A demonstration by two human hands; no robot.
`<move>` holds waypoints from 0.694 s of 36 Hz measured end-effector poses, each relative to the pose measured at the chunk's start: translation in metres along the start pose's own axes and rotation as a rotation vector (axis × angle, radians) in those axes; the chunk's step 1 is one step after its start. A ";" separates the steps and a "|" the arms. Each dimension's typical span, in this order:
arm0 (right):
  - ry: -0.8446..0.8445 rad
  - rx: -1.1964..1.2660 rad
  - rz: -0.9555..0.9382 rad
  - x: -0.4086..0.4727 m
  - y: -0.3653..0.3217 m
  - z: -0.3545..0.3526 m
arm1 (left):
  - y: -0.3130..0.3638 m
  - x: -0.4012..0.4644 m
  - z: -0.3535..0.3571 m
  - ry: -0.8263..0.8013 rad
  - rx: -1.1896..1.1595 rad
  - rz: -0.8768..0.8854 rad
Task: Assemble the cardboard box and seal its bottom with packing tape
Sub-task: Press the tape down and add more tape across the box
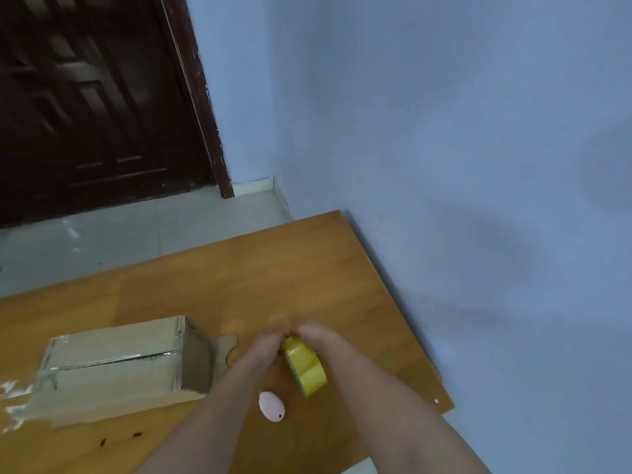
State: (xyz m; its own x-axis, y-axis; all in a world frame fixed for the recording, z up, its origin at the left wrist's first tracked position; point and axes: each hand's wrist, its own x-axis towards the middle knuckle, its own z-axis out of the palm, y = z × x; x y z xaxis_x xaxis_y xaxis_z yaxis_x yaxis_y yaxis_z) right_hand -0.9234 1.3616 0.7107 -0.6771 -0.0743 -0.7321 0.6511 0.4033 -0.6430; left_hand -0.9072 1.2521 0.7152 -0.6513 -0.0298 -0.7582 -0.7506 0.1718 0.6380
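Near the right edge of the brown wooden table [212, 282], both hands, left [270, 340] and right [316, 335], pinch the yellow packing-tape roll [306, 367] at its top. The taped brown cardboard box [113, 364] lies toward the left edge, a pink egg-shaped object [272, 406] beside the forearms.

Blurred hands [290, 336], grip unclear

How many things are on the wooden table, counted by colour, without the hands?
Brown: 1, the cardboard box, lying on its side with clear tape along its seam.
Yellow: 1, the roll of packing tape, held between the left hand and the right hand.
Pink: 1, a small egg-shaped object.
Total: 3 on the table.
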 end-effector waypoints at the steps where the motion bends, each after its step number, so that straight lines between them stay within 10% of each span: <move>1: 0.002 -0.005 -0.020 0.001 0.001 0.000 | 0.000 0.000 -0.001 0.001 -0.005 0.004; 25: 0.079 -0.163 -0.114 -0.009 -0.010 0.016 | -0.002 0.021 -0.004 0.095 -0.328 -0.184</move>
State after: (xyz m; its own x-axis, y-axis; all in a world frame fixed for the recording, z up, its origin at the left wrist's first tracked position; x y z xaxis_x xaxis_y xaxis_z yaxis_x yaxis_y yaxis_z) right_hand -0.9178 1.3435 0.7199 -0.7724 -0.0586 -0.6324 0.5087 0.5392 -0.6712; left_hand -0.9199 1.2473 0.6983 -0.4983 -0.1244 -0.8580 -0.8416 -0.1686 0.5132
